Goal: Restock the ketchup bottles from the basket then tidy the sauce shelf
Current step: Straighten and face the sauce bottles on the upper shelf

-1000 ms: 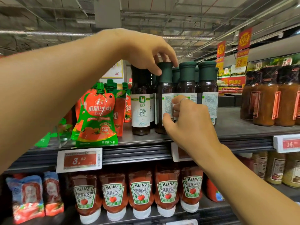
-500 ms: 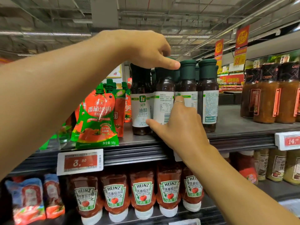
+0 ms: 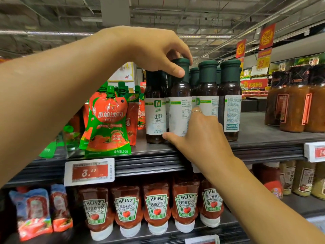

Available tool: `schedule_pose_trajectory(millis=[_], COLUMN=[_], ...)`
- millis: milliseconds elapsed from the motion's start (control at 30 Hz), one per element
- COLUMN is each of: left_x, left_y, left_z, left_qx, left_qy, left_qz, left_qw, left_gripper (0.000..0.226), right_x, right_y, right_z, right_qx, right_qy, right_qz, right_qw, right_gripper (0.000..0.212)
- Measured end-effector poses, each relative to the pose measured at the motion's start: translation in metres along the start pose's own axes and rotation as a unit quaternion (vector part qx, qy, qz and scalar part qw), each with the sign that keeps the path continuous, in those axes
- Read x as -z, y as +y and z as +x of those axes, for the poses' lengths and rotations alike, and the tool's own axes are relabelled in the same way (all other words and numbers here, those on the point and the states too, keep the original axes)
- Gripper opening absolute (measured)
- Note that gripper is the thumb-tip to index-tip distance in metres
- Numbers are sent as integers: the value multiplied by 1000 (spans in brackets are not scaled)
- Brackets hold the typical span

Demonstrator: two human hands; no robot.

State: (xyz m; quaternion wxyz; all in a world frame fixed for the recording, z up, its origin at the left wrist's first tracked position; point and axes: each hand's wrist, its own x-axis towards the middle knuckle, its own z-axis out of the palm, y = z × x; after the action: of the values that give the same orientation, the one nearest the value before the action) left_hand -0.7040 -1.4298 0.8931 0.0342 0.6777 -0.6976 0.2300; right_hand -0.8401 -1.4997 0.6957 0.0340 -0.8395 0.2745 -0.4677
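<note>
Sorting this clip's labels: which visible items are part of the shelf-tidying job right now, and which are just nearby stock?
In the job:
- left hand, pinching the green cap of the dressing bottle
- right hand, fingers round that bottle's label
- neighbouring dressing bottles
- Heinz ketchup bottles, lower shelf

Just nearby:
- tomato sauce pouches
- brown sauce jars
- price tag

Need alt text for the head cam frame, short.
Left hand grips the green cap of a dark dressing bottle on the upper shelf while the right hand holds its base; Heinz ketchup bottles line the shelf below.
</note>
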Motion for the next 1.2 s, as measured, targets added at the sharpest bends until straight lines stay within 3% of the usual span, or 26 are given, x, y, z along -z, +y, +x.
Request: schedule_pose_trajectory(millis=[133, 267, 367, 533, 700, 900, 1067, 1200], left_x=[-1, -3, -7, -10, -1, -2, -3, -3], left_y=[2, 7, 7, 7, 2, -1, 0, 1], left_z=[1, 2, 6, 6, -3, -3, -2, -3], left_qx=[4, 23, 48, 52, 17, 20, 21, 27], left_qy=[14, 12, 19, 46, 7, 16, 24, 31], left_qz=[55, 83, 111, 102, 16, 14, 17, 20], left_qw=[998, 996, 992, 992, 1000, 1000, 999, 999], left_gripper=[61, 76, 71, 65, 48, 47, 48, 50], right_x=[0, 1, 3, -1, 0, -2, 0, 0], right_y=[3, 2, -2, 1, 8, 7, 1, -1], right_z=[4, 1, 0, 5, 8, 7, 6, 6], right_qx=[-20, 6, 32, 11, -16, -15, 5, -7], right_qy=[-44, 4, 51, 8, -35, -37, 6, 2], right_qz=[31, 4, -21, 8, 47, 43, -4, -11], right_qw=[998, 1000, 998, 1000, 998, 998, 1000, 1000], right_gripper=[53, 49, 56, 55, 43, 41, 55, 50])
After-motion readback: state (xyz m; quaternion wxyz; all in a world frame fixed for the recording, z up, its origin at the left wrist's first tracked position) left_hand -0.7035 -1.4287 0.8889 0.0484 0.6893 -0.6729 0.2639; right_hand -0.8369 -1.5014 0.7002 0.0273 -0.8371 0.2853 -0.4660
